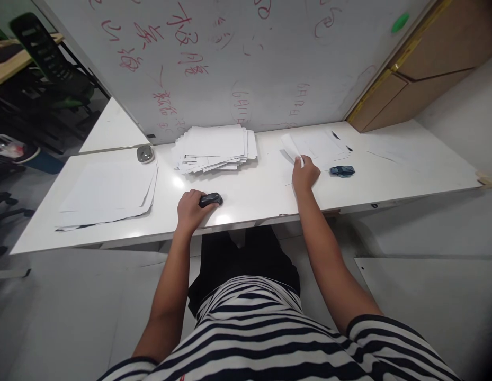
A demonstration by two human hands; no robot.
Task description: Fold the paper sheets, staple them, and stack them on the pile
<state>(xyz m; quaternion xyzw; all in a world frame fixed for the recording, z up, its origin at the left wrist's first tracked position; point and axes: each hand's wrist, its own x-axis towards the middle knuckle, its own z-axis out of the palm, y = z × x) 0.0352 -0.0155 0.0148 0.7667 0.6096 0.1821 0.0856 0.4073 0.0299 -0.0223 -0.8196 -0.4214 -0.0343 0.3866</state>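
Near the front edge of the white table (pixel 253 196), my left hand (pixel 190 211) is wrapped around a small black stapler (pixel 211 199) lying on the tabletop. To the right, the fingers of my right hand (pixel 306 173) pinch a white paper (pixel 291 145), whose upper end curls up off the table. Loose white sheets (pixel 319 142) lie just beyond that hand. A dark blue object (pixel 342 171) of a kind I cannot make out rests beside it on the right. Between and behind my hands sits a thick, uneven stack of white papers (pixel 216 142).
Larger sheets (pixel 106 185) are piled at the table's left, with a small grey rounded object (pixel 145 154) behind them. A whiteboard (pixel 246 63) with red writing stands along the back edge. Cardboard boxes (pixel 420 74) are at the back right, and an office chair (pixel 51 63) is at the left.
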